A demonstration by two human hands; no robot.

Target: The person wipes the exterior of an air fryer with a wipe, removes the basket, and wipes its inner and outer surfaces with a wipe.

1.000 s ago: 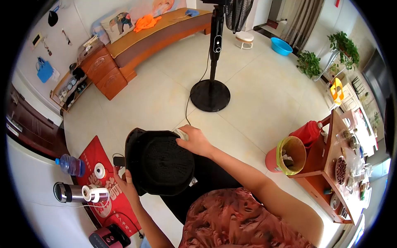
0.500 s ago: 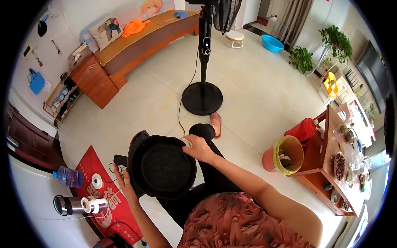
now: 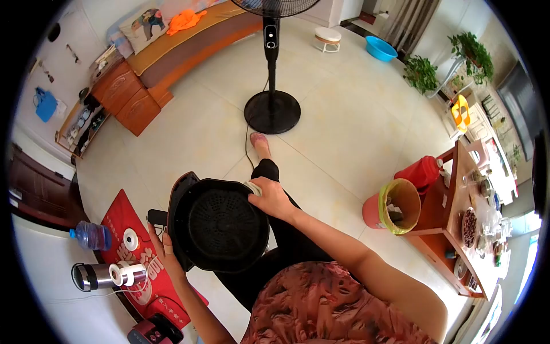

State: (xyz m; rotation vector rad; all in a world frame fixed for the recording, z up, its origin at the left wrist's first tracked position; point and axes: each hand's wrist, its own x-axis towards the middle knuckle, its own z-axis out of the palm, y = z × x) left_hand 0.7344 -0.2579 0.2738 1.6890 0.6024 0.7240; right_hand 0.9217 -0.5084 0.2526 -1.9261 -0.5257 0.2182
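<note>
A black air fryer basket [image 3: 220, 223] with a perforated bottom is held up in front of my body, its inside facing me. My left hand [image 3: 166, 252] holds its left side, just below the short black handle [image 3: 157, 217]; some of those fingers are hidden behind it. At the upper right rim, my right hand [image 3: 271, 198] grips a folded white cloth [image 3: 253, 188] and presses it against the basket wall. Nothing shows lying in the basket.
A black standing fan [image 3: 272, 112] stands ahead, its cord running along the floor. To the right are a lined waste bin [image 3: 391, 206] and a wooden table [image 3: 458, 229]. A red mat [image 3: 137, 252], steel kettle [image 3: 94, 278] and dark red appliance [image 3: 154, 329] are at left.
The basket has shifted slightly left and up in view, and its perforated bottom shows more clearly. The cloth hand stays at the rim. One foot has moved left, nearer the fan base.
</note>
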